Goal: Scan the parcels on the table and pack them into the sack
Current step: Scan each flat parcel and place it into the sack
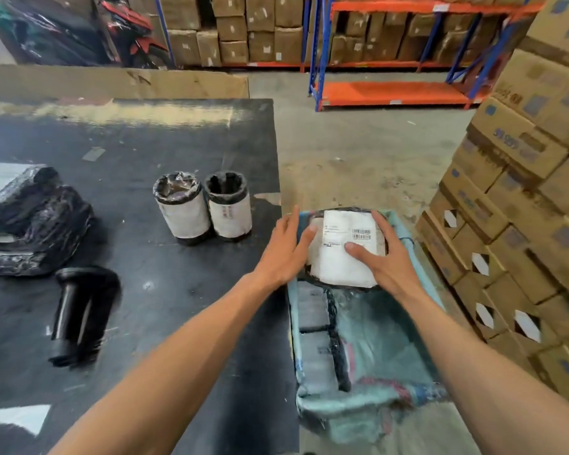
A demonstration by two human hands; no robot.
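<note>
A black-wrapped parcel with a white barcode label (337, 267) lies over the mouth of the teal woven sack (385, 343) beside the table's right edge. My right hand (386, 257) grips its right side, thumb on the label. My left hand (286, 247) lies with straight fingers against its left side. Two cylindrical parcels (204, 208) with white labels stand upright on the black table (165, 142). A black handheld scanner (79, 310) lies on the table to the left. A bulky black-wrapped parcel (33, 221) sits at the far left.
Other wrapped parcels (316, 339) show inside the sack along its left wall. Stacked cardboard boxes (513, 205) rise close on the right. Concrete floor (358, 149) and orange-blue racking (391, 90) lie beyond the table.
</note>
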